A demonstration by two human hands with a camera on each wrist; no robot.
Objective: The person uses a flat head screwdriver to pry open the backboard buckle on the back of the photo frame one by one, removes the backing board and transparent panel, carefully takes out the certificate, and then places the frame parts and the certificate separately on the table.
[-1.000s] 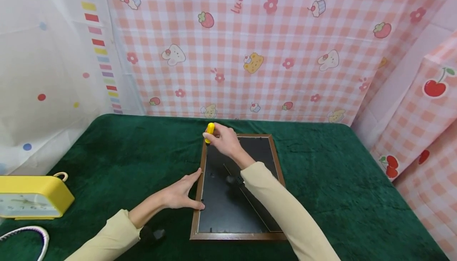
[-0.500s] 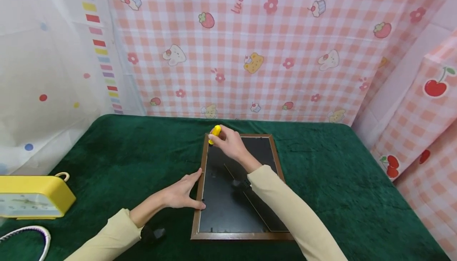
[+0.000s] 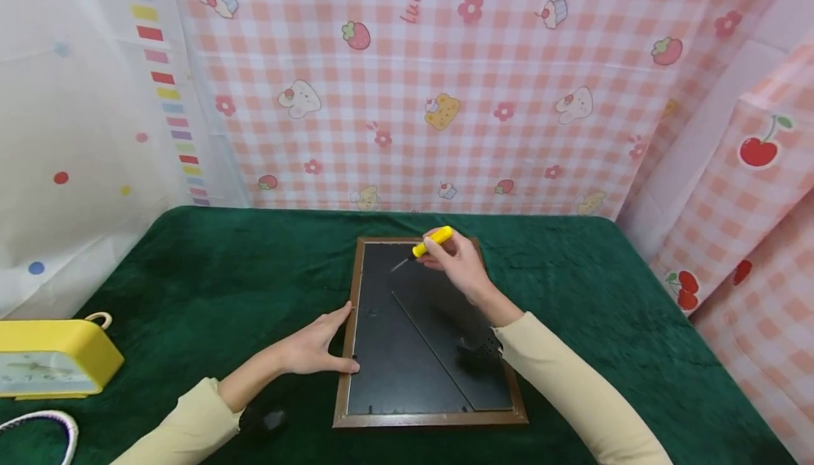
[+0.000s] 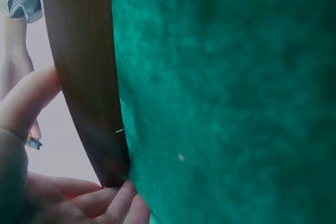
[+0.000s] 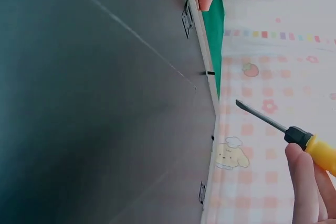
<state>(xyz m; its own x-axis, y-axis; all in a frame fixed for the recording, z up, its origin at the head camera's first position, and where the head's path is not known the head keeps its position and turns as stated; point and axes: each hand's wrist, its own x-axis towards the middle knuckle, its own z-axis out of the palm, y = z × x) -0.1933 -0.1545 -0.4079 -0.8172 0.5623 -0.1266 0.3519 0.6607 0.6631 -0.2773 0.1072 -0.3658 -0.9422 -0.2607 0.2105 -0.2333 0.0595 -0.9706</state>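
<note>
A picture frame (image 3: pixel 432 420) with a brown rim lies back side up, showing its black backing board (image 3: pixel 394 338) with a diagonal seam. My left hand (image 3: pixel 311 346) rests spread against the frame's left edge, thumb and fingers touching the brown rim (image 4: pixel 86 72). Above the far part of the board, my right hand (image 3: pixel 459 267) holds a yellow-handled screwdriver (image 3: pixel 437 239) between thumb and fingers. Its metal shaft (image 5: pixel 260 116) points left and down, with the flat tip apart from the board. Small black tabs (image 5: pixel 210 73) and metal hangers (image 5: pixel 187 19) sit along the board's edge.
Dark green cloth (image 3: pixel 267 253) covers the table. At the left stand a yellow clock (image 3: pixel 95 355) and a white curved band (image 3: pixel 70 426) near the front. A pink checked curtain (image 3: pixel 407 76) hangs behind the table, with another printed cloth at the right.
My right hand has moved right from the frame's far left corner, and the screwdriver has tipped from near upright to slanted, its shaft now showing. My left hand stays on the left edge.
</note>
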